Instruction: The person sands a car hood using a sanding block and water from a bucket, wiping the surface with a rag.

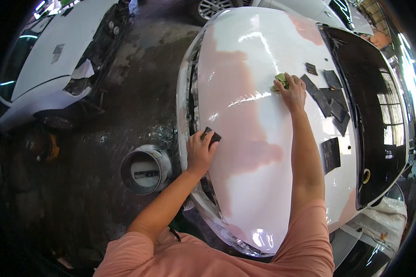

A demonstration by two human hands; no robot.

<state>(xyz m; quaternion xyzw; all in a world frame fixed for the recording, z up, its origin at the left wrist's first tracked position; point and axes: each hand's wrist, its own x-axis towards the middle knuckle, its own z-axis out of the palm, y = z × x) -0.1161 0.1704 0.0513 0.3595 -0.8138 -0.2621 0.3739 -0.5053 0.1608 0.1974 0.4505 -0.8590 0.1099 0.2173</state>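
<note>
The white car hood (259, 177), with large pinkish patches, spreads out in front of me. On its front edge at the left, my left hand (199, 152) is closed around a small dark piece (213, 135) that looks like folded sandpaper. Farther out, toward the middle of the hood, my right hand (293, 93) presses a crumpled yellow-green cloth or sponge (281, 79) against the wet, shiny paint. Its fingertips curl over the cloth and hide part of it. Right of that hand lie several dark sandpaper sheets (317, 95), some overlapping, with another sheet (331, 155) nearer to me.
A metal bucket (165, 162) of cloudy liquid, a dark strip in it, stands on the wet floor (143, 92) left of the hood. Beyond is another white car (71, 41), its front partly stripped. The dark windscreen (379, 106) borders the hood; a tape roll (366, 176) sits there.
</note>
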